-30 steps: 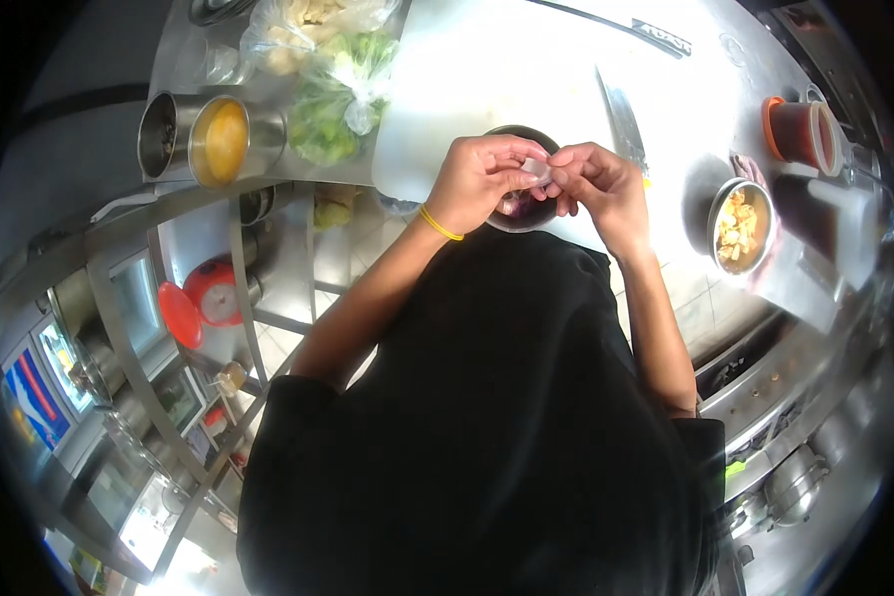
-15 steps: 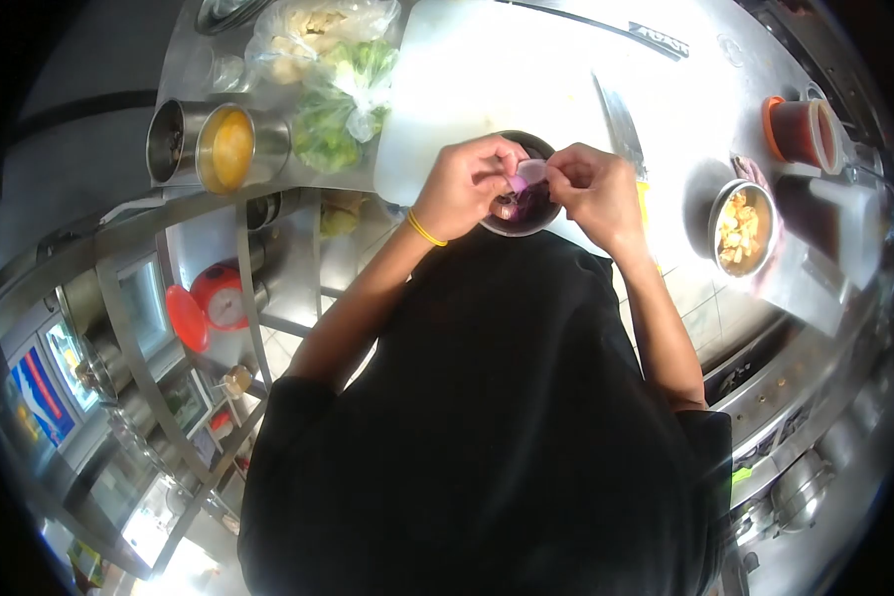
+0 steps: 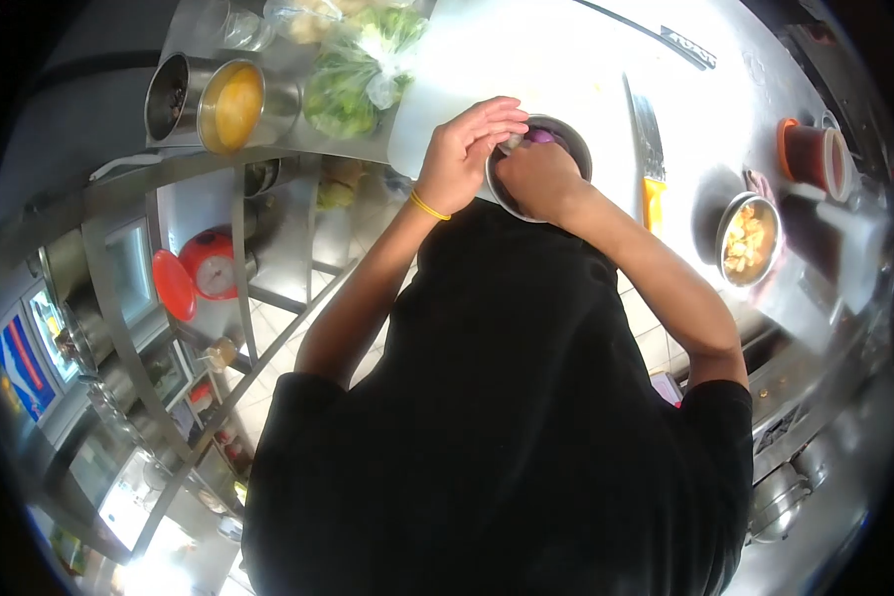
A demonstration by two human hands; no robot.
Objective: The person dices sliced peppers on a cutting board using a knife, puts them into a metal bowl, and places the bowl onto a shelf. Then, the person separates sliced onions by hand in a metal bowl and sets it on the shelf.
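Note:
A metal bowl (image 3: 579,139) stands at the near edge of the white cutting board (image 3: 507,60). Purple onion pieces (image 3: 540,135) show inside it. My right hand (image 3: 541,179) reaches down into the bowl, its fingers hidden below the knuckles. Beside the bowl's left rim is my left hand (image 3: 462,154), a yellow band on its wrist, fingers stretched toward the bowl. A pale piece shows by its fingertips; I cannot tell whether it is held. To the right of the bowl lies a knife (image 3: 650,149) with a yellow handle.
A clear bag of green vegetables (image 3: 363,84) sits left of the board, near a metal container of yellow contents (image 3: 236,104). On the right are a bowl of orange-yellow chunks (image 3: 747,240) and a tub of dark red liquid (image 3: 813,157). Metal shelving (image 3: 238,238) stands lower left.
Both hands were pinching a purple onion piece above the bowl. My right hand has moved left and down into the bowl, while my left hand's fingers have straightened. The view has shifted slightly.

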